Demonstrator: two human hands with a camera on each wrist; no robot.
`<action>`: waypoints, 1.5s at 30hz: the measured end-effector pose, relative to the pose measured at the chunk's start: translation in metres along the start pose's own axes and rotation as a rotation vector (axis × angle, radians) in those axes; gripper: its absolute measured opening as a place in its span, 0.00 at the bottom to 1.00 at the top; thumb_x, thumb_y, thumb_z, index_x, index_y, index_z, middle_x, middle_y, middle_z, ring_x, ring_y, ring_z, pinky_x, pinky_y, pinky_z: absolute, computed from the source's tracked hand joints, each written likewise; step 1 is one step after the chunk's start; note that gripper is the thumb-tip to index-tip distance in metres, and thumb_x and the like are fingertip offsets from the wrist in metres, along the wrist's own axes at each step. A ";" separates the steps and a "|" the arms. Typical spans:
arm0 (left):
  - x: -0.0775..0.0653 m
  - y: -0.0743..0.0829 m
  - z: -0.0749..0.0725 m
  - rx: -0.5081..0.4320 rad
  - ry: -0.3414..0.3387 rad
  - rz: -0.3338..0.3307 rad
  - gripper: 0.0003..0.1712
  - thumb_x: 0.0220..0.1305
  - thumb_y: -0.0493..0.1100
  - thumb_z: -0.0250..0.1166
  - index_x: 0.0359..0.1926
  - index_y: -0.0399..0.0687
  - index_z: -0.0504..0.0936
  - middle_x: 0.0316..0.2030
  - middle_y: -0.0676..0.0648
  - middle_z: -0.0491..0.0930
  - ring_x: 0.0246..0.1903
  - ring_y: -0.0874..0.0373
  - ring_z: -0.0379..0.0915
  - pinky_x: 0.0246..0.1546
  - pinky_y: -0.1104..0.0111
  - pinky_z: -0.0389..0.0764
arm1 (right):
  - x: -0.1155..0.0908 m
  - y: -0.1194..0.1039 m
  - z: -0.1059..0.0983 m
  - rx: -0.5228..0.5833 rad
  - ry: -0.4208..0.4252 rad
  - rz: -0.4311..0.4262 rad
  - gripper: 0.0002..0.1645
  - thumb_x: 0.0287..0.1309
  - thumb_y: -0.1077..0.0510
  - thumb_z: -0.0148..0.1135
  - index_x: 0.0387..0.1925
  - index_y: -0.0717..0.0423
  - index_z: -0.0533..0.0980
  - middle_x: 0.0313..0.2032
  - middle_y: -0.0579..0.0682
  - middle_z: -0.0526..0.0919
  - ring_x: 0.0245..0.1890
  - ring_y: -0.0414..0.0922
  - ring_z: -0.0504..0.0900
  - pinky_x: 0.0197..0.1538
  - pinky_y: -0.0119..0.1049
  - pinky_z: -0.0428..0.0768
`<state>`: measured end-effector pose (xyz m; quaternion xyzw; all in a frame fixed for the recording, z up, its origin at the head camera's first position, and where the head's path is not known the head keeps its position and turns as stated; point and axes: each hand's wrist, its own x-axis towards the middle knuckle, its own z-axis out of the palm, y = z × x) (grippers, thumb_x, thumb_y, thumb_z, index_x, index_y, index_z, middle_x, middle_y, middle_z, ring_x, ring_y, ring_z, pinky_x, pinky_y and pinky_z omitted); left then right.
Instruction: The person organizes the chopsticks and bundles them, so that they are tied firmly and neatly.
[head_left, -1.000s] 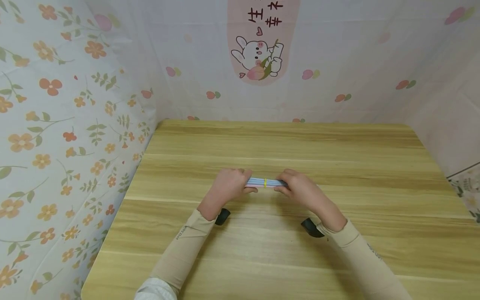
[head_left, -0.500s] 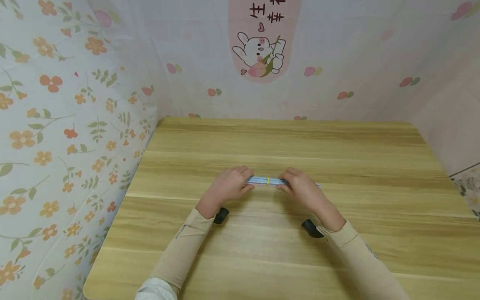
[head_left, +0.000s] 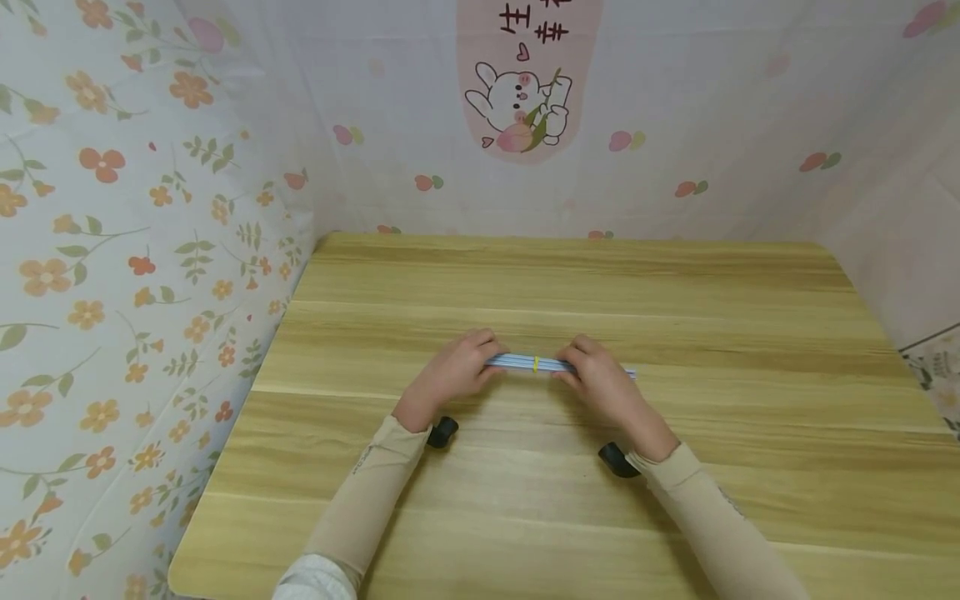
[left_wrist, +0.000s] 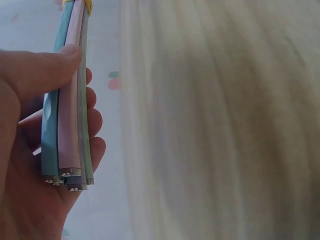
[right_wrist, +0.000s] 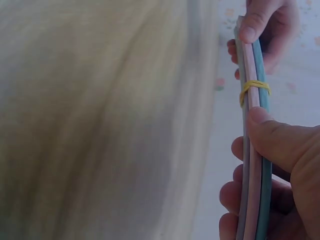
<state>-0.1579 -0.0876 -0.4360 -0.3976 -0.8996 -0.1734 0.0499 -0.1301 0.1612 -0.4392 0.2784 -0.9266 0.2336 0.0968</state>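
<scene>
A bundle of slim pastel sticks (head_left: 517, 362), blue, pink, grey and green, is held level above the table. A yellow rubber band (head_left: 536, 364) wraps its middle. My left hand (head_left: 459, 367) grips the left part; in the left wrist view the thumb lies across the sticks (left_wrist: 67, 120), fingers curled behind, and blunt ends with small pale marks show. My right hand (head_left: 600, 375) grips the right part just past the band, thumb on the pink stick (right_wrist: 254, 195), fingers behind. A short tip emerges beyond the right hand in the head view.
The wood-grain table (head_left: 480, 517) lies beneath both hands. A patterned cloth (head_left: 375, 100) hangs behind it, and a floral cloth (head_left: 120, 250) at the left. Dark curved pieces (head_left: 618, 460) sit by both wrists.
The head view shifts slightly. The bundle turns a little in my hands, and its right tip shows more beyond my right hand. Both hands keep their grip.
</scene>
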 end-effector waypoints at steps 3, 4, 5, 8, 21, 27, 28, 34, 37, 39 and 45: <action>-0.001 -0.002 0.004 -0.018 0.002 -0.010 0.14 0.61 0.41 0.67 0.47 0.41 0.82 0.39 0.47 0.76 0.37 0.55 0.70 0.42 0.65 0.74 | -0.001 0.003 0.006 0.015 0.005 0.007 0.14 0.51 0.59 0.71 0.36 0.65 0.80 0.34 0.53 0.77 0.32 0.45 0.75 0.35 0.38 0.77; -0.001 -0.003 0.005 -0.014 0.001 -0.015 0.14 0.61 0.41 0.67 0.47 0.41 0.82 0.39 0.47 0.76 0.38 0.54 0.70 0.43 0.65 0.74 | -0.001 0.004 0.008 0.019 0.007 0.009 0.14 0.51 0.59 0.71 0.36 0.65 0.80 0.34 0.53 0.77 0.33 0.45 0.75 0.36 0.39 0.77; -0.001 -0.003 0.006 -0.012 -0.002 -0.020 0.14 0.61 0.41 0.67 0.47 0.41 0.82 0.39 0.47 0.76 0.38 0.54 0.70 0.44 0.65 0.74 | -0.001 0.005 0.010 0.022 0.011 0.010 0.14 0.50 0.59 0.71 0.36 0.64 0.80 0.34 0.53 0.77 0.33 0.46 0.75 0.37 0.40 0.77; -0.001 -0.005 0.009 0.010 -0.022 -0.044 0.14 0.60 0.42 0.67 0.47 0.42 0.82 0.40 0.47 0.77 0.39 0.54 0.70 0.47 0.63 0.73 | -0.001 0.007 0.015 0.032 0.017 0.019 0.14 0.50 0.59 0.72 0.36 0.63 0.80 0.34 0.54 0.78 0.35 0.49 0.76 0.40 0.43 0.76; -0.002 -0.006 0.016 0.043 -0.111 -0.115 0.18 0.57 0.42 0.70 0.48 0.41 0.81 0.45 0.46 0.80 0.47 0.53 0.74 0.55 0.63 0.72 | 0.001 0.008 0.022 -0.014 -0.044 0.080 0.13 0.48 0.59 0.73 0.35 0.60 0.80 0.34 0.53 0.81 0.37 0.50 0.77 0.44 0.47 0.75; -0.003 -0.008 0.018 0.035 -0.111 -0.106 0.15 0.56 0.41 0.71 0.45 0.42 0.81 0.43 0.46 0.80 0.46 0.53 0.74 0.53 0.64 0.73 | 0.002 0.006 0.021 -0.029 -0.090 0.097 0.13 0.47 0.58 0.74 0.34 0.59 0.81 0.33 0.52 0.81 0.34 0.48 0.76 0.41 0.44 0.76; -0.003 -0.008 0.018 0.033 -0.114 -0.109 0.15 0.56 0.41 0.71 0.44 0.42 0.82 0.43 0.47 0.80 0.46 0.53 0.73 0.52 0.64 0.73 | 0.002 0.006 0.021 -0.029 -0.095 0.099 0.13 0.47 0.58 0.74 0.34 0.59 0.81 0.33 0.52 0.81 0.33 0.47 0.76 0.40 0.44 0.76; -0.004 -0.007 0.017 0.027 -0.125 -0.122 0.13 0.57 0.40 0.70 0.44 0.42 0.82 0.42 0.47 0.80 0.45 0.53 0.73 0.51 0.65 0.74 | 0.001 0.005 0.021 -0.027 -0.108 0.108 0.13 0.47 0.58 0.74 0.34 0.59 0.81 0.33 0.52 0.81 0.33 0.47 0.76 0.39 0.42 0.76; -0.005 -0.007 0.017 0.021 -0.122 -0.122 0.13 0.57 0.39 0.69 0.44 0.42 0.82 0.42 0.47 0.79 0.44 0.53 0.72 0.49 0.65 0.74 | 0.001 0.005 0.021 -0.026 -0.108 0.110 0.13 0.47 0.58 0.74 0.34 0.59 0.81 0.33 0.52 0.81 0.33 0.47 0.76 0.38 0.42 0.76; -0.005 -0.006 0.016 0.016 -0.122 -0.124 0.12 0.57 0.38 0.69 0.44 0.42 0.82 0.42 0.47 0.79 0.43 0.54 0.72 0.48 0.65 0.74 | 0.001 0.005 0.021 -0.026 -0.111 0.107 0.13 0.47 0.58 0.74 0.34 0.59 0.81 0.33 0.52 0.81 0.33 0.47 0.76 0.39 0.42 0.76; -0.005 -0.008 0.015 -0.004 -0.157 -0.142 0.16 0.58 0.41 0.68 0.47 0.43 0.80 0.45 0.47 0.78 0.47 0.53 0.71 0.52 0.64 0.73 | -0.002 0.011 0.018 0.004 -0.158 0.107 0.18 0.49 0.56 0.73 0.41 0.60 0.80 0.36 0.53 0.79 0.35 0.48 0.75 0.41 0.45 0.75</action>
